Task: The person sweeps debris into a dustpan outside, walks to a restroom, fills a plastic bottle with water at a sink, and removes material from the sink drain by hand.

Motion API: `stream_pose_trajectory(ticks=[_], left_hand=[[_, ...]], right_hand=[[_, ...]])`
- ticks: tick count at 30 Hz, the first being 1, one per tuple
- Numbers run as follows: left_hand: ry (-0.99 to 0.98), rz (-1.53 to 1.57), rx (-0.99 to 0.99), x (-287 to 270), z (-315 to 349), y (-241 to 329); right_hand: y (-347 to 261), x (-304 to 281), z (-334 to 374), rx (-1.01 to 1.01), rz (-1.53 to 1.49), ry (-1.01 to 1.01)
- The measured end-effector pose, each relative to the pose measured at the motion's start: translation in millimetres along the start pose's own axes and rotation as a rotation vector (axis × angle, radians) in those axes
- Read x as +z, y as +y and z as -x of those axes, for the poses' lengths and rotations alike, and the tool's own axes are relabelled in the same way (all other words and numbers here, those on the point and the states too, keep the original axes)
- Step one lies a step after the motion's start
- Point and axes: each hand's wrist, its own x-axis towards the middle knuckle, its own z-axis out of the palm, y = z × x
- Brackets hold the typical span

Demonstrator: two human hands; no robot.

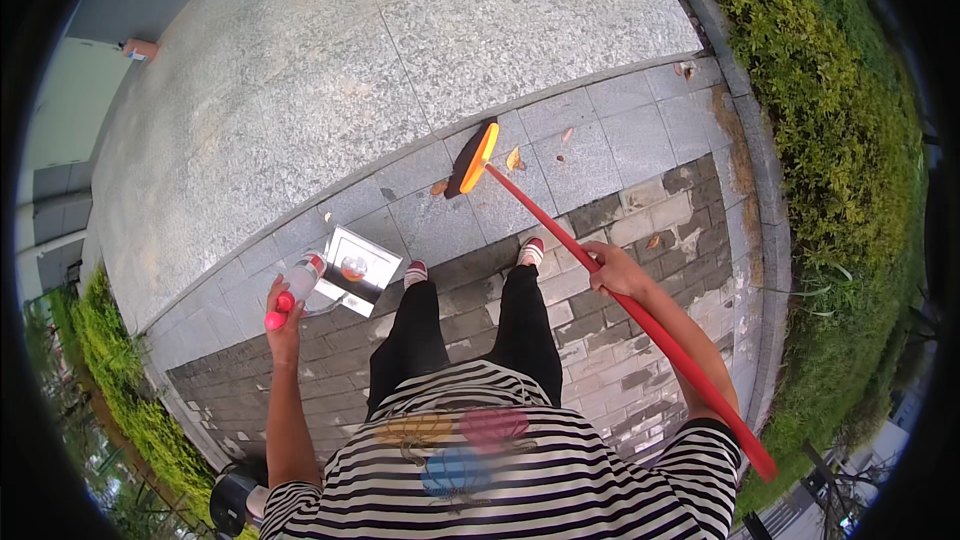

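Head view. Right hand (615, 272): fingers wrapped around the red broom handle (660, 340), partway along it. Handle slants from upper left down past the inside of the right forearm, its free end out beyond the striped sleeve. Orange broom head (480, 158) with dark bristles (466, 162) is at the far end, over the grey tiles (620, 145), ahead of the feet, close to the edge of the speckled stone slab (290, 70).

Left hand (284, 312): fingers closed on a pale grip with pink-red ends (275, 320). White dustpan-like tray (357, 243) sits just right of that hand, left of the shoes (532, 252), tilted in view. Round reddish patch on its shiny face; can't tell if that's contents or a reflection. Join between grip and tray also unclear.

Leaves: yellow-brown leaf (513, 158) just right of the broom head, brown leaf (438, 187) just left of the bristles. Another small leaf (653, 240) lies on the brick paving (625, 325). Green hedge (810, 70) along the right, past the kerb (765, 180).
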Motion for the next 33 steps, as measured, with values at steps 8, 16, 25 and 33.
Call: stream_pose_trajectory(ticks=[8,16,25,33], left_hand=[[-0.174,-0.008,-0.063,93,-19,21],[-0.313,0.012,-0.021,150,-65,8],[-0.233,-0.086,0.133,192,-77,12],[-0.168,-0.011,0.103,179,-76,1]], right_hand=[[47,-107,105,0.084,-0.659,0.077],[122,-199,13,-0.172,-1.088,0.463],[98,-65,37,-0.058,-1.192,0.226],[80,-69,80,-0.089,-1.149,0.316]])
